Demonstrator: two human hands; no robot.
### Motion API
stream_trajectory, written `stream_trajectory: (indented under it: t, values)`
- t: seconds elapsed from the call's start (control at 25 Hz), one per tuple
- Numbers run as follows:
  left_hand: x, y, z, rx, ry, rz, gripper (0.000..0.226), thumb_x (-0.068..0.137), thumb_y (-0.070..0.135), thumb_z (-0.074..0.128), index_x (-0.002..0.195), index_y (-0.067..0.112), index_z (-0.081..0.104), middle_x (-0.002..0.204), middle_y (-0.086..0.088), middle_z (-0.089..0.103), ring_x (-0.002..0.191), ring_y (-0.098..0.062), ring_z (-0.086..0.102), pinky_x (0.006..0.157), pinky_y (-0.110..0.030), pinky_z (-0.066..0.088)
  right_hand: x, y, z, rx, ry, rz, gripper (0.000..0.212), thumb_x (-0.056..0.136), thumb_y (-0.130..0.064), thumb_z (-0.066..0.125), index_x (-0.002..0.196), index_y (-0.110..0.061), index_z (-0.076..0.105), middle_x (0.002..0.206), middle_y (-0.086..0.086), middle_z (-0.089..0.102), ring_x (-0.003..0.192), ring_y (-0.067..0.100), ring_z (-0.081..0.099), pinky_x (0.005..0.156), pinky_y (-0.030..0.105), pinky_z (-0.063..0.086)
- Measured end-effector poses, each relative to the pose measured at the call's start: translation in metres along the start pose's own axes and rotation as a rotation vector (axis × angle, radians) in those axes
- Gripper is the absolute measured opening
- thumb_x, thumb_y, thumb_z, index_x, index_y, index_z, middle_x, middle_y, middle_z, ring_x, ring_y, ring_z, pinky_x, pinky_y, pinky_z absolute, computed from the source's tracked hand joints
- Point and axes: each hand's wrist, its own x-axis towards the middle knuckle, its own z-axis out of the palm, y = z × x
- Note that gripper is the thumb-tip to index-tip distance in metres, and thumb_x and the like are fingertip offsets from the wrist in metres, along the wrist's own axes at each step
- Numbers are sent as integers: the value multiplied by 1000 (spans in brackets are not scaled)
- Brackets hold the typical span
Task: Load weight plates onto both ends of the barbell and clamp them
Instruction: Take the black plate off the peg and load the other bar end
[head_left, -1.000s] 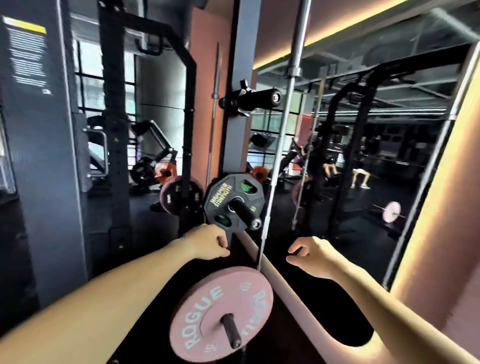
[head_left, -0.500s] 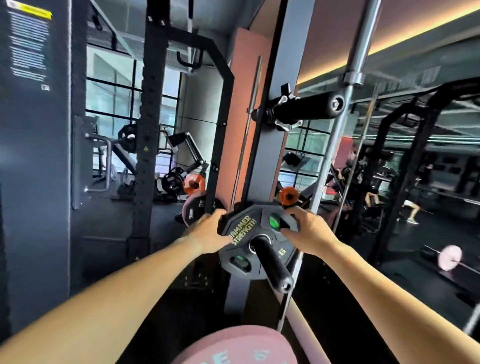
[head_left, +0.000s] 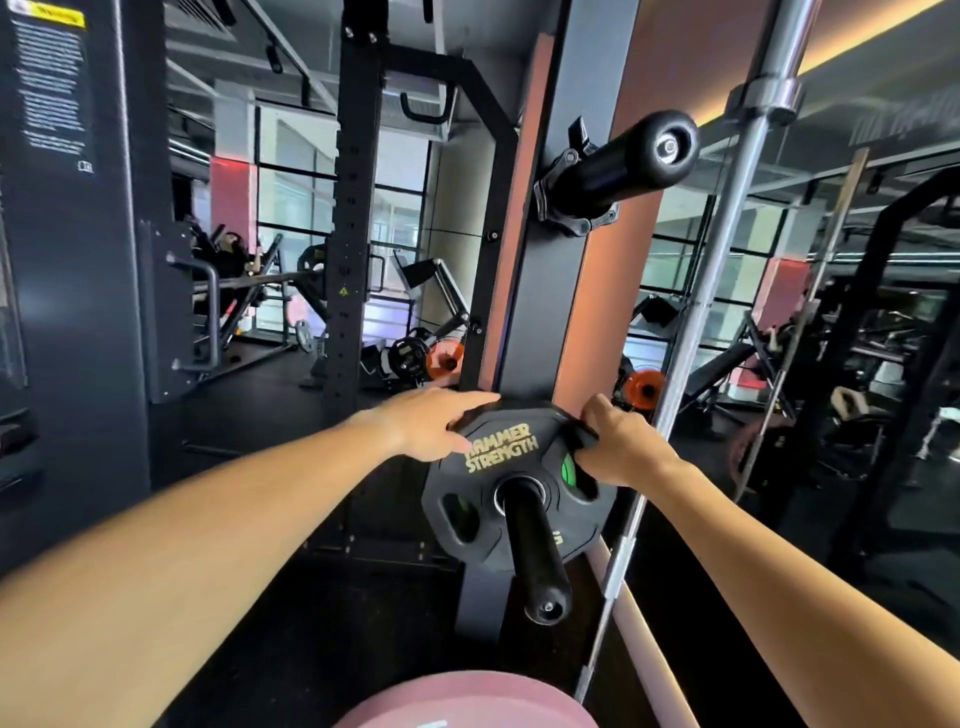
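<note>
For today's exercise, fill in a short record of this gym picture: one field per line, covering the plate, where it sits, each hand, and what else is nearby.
plate: black Hammer Strength plate
location: on a black storage peg on the rack upright
left hand: on the plate's upper left rim, thumb on its face
right hand: fingers curled through the plate's upper right grip slot
upper peg: holds collar clamps, no plate
nearby: steel barbell standing at right; pink plate below

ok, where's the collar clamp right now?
Head view, upper centre-right: the collar clamp sits at the base of the upper storage peg on the rack upright, above the black plate.
</note>
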Motion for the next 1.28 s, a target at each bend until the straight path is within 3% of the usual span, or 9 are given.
stream_trajectory:
  t: [0.16, 0.28, 0.44, 0.6, 0.76, 0.88, 1.0, 1.2, 1.28]
  values:
    - [9, 28, 4, -248, 174, -3, 64, 94, 36, 66, 149, 46, 34, 132, 4, 56, 128, -20, 52, 98, -34, 42, 2, 14, 13, 146, -62, -4, 69, 75, -18, 67, 138, -24, 41, 103, 5, 62, 89, 28, 58, 70, 28, 47]
    - [-11, 26, 39, -440, 190, -185, 68, 87, 52, 69, 145, 31, 40, 144, 2, 52, 131, -23, 52, 108, -42, 44, -3, 18, 27, 356, -101, -46, 64, 72, -31, 82, 124, -25, 45, 111, 3, 65, 99, 25, 61, 84, 31, 47]
    - [-30, 20, 67, -561, 168, -379, 76, 86, 54, 70, 144, 18, 36, 141, 1, 55, 126, -24, 54, 98, -37, 48, -12, 20, 42, 519, -28, -32, 61, 73, -68, 74, 110, -30, 43, 123, 2, 61, 115, 25, 60, 103, 43, 47]
    - [-39, 33, 63, -714, 237, -419, 52, 76, 65, 73, 107, 26, 59, 102, 16, 67, 98, -7, 62, 68, -24, 44, -24, 20, 44, 482, 16, -33, 87, 64, -85, 65, 122, -22, 49, 127, 3, 62, 118, 28, 60, 103, 44, 49]
    - [-56, 43, 63, -914, 206, -463, 31, 61, 67, 83, 79, 42, 79, 72, 22, 74, 70, 0, 67, 59, -17, 47, -35, 35, 43, 814, -25, 37, 92, 43, -77, 87, 115, -21, 72, 109, -6, 77, 101, 16, 72, 92, 32, 57]
    - [-71, 50, 71, -980, 217, -537, 46, 47, 70, 88, 66, 29, 79, 58, 4, 65, 66, -16, 61, 71, -28, 47, -54, 46, 49, 1103, -173, 15, 78, 36, -64, 96, 99, -19, 82, 94, -2, 82, 79, 11, 76, 66, 19, 56]
    - [-87, 63, 75, -974, 246, -592, 52, 44, 73, 86, 48, 25, 67, 53, -5, 54, 57, -14, 60, 71, -28, 43, -76, 53, 53, 1201, -247, -23, 59, 41, -64, 95, 86, -28, 84, 72, -1, 77, 56, 13, 60, 56, 24, 49]
    - [-118, 92, 69, -933, 316, -606, 85, 36, 76, 87, 85, 7, 76, 49, -3, 49, 47, -14, 52, 75, -28, 47, -106, 57, 47, 1236, -289, -39, 52, 43, -62, 95, 76, -24, 83, 64, -2, 74, 48, 11, 59, 49, 23, 48]
    - [-131, 103, 64, -916, 339, -596, 86, 34, 74, 89, 85, 7, 73, 49, -3, 48, 48, -16, 49, 69, -25, 46, -119, 57, 45, 1224, -297, -49, 54, 43, -63, 95, 79, -24, 83, 73, -1, 78, 57, 15, 70, 58, 28, 56]
